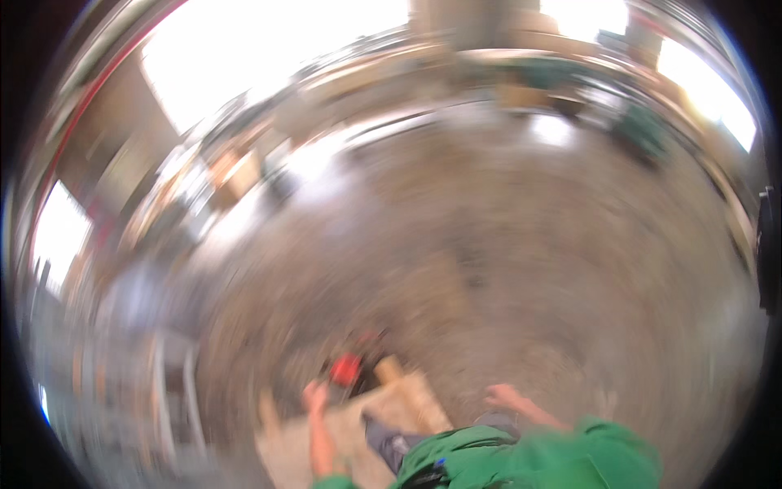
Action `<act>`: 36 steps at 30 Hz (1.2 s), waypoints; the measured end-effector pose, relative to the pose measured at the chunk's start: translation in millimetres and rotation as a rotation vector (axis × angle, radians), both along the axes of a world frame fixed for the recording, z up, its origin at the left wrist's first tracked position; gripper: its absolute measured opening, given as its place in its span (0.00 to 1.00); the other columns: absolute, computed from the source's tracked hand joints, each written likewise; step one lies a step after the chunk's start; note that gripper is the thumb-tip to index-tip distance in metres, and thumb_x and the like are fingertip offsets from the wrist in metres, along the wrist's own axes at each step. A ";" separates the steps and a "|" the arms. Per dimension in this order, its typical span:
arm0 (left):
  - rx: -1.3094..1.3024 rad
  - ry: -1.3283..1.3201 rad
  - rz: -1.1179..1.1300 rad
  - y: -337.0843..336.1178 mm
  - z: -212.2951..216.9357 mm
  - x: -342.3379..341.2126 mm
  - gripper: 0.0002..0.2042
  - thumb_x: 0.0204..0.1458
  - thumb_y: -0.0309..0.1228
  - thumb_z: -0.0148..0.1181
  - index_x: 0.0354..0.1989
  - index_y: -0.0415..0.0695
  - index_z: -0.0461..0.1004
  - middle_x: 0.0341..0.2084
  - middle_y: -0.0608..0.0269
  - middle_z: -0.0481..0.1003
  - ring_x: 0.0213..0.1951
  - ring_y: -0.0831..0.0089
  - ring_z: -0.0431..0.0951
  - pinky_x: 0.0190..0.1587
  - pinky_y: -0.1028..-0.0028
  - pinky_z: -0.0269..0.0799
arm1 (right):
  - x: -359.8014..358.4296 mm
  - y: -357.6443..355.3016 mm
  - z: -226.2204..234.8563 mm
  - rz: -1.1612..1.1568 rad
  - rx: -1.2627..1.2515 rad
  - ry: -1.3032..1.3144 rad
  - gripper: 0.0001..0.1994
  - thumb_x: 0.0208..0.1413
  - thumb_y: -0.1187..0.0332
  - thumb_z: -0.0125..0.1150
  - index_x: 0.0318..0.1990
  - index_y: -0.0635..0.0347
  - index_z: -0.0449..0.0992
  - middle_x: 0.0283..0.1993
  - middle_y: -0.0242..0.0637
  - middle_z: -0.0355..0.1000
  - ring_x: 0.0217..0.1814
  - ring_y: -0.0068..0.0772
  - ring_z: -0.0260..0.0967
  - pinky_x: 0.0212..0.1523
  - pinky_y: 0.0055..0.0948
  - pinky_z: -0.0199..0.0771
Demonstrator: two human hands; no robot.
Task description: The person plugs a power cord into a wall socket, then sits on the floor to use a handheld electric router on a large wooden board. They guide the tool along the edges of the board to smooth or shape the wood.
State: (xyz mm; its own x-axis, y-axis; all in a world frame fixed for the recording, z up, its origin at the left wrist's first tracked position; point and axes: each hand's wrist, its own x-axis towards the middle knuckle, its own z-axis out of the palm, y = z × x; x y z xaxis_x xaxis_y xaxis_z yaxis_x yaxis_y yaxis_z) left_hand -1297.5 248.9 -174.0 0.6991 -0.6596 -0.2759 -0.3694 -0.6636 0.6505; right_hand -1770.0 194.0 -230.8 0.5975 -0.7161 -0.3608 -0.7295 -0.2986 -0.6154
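Observation:
The whole view is smeared by motion. My left hand (315, 396) is over the far edge of a pale wooden board or low tabletop (293, 452). Just right of it is a red object (345, 370) with dark parts around it, its kind too blurred to name. Whether the hand touches it I cannot tell. My right hand (503, 396) hangs off to the right of the board, above the brown floor, with no object visible beside it. The fingers of both hands are too blurred to read. Green clothing covers my arms and body.
A short wooden piece (389, 371) stands out at the board's far edge. Pale frame-like uprights (175, 391) are at the left. Boxes (238, 175) and blurred clutter line the far left wall. A dark green object (639, 134) is at the far right, under bright windows.

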 end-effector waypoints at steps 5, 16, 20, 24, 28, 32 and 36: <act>-0.097 0.205 -0.646 -206.0 6.6 -314.8 0.16 0.44 0.38 0.56 0.37 0.38 0.75 0.31 0.47 0.74 0.36 0.53 0.74 0.41 0.60 0.70 | -184.7 2.9 -38.5 -0.407 0.023 -0.139 0.12 0.47 0.61 0.54 0.33 0.60 0.75 0.31 0.42 0.74 0.35 0.38 0.72 0.36 0.37 0.69; -0.093 0.142 -1.705 -264.7 -98.5 -645.5 0.16 0.46 0.36 0.60 0.39 0.37 0.74 0.21 0.51 0.73 0.28 0.55 0.74 0.39 0.59 0.69 | -507.6 63.4 20.0 -1.902 -0.234 -0.496 0.15 0.50 0.61 0.56 0.38 0.65 0.75 0.33 0.41 0.75 0.32 0.31 0.72 0.34 0.29 0.70; 0.703 0.185 -1.531 -356.5 -121.6 -756.3 0.23 0.48 0.39 0.59 0.52 0.41 0.68 0.45 0.42 0.69 0.46 0.55 0.69 0.49 0.60 0.65 | -584.0 86.2 -11.8 -2.271 -0.045 -0.270 0.08 0.53 0.68 0.54 0.36 0.64 0.74 0.29 0.36 0.72 0.30 0.28 0.69 0.34 0.28 0.70; 0.589 0.086 -1.549 -428.5 -127.4 -900.7 0.13 0.41 0.33 0.58 0.29 0.34 0.76 0.20 0.59 0.76 0.21 0.69 0.74 0.28 0.68 0.71 | -591.5 99.9 -70.8 -2.949 0.543 -0.427 0.24 0.56 0.70 0.49 0.60 0.66 0.57 0.61 0.50 0.58 0.62 0.46 0.58 0.58 0.39 0.61; 0.404 0.050 -1.763 -479.2 -114.1 -1105.7 0.13 0.44 0.31 0.58 0.33 0.32 0.76 0.22 0.55 0.75 0.26 0.68 0.75 0.31 0.70 0.72 | -584.5 108.5 -91.7 -2.585 1.193 -0.346 0.24 0.55 0.69 0.50 0.59 0.64 0.57 0.61 0.49 0.58 0.60 0.46 0.59 0.56 0.39 0.62; 0.354 0.214 -1.782 -539.5 -76.4 -1297.2 0.18 0.48 0.35 0.56 0.42 0.35 0.74 0.35 0.51 0.76 0.39 0.63 0.76 0.41 0.68 0.70 | -642.3 33.2 -92.4 -2.592 1.189 -0.592 0.21 0.55 0.69 0.50 0.57 0.64 0.61 0.58 0.48 0.61 0.58 0.45 0.61 0.54 0.39 0.64; 0.306 0.256 -1.872 -563.9 -67.1 -1468.3 0.18 0.49 0.37 0.55 0.43 0.36 0.74 0.39 0.49 0.75 0.44 0.60 0.74 0.46 0.66 0.68 | -770.2 -22.0 -110.9 -2.606 1.133 -0.659 0.19 0.54 0.68 0.51 0.54 0.63 0.64 0.56 0.47 0.64 0.56 0.45 0.63 0.53 0.39 0.65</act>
State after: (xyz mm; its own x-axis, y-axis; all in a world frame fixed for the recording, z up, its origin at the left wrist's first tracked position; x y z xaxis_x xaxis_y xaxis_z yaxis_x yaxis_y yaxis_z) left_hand -2765.9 -315.0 -241.1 -0.8148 -0.3281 -0.4780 -0.5726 0.3256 0.7524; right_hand -2540.1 172.0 -341.7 -0.1572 0.2909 -0.9438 0.9389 0.3404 -0.0515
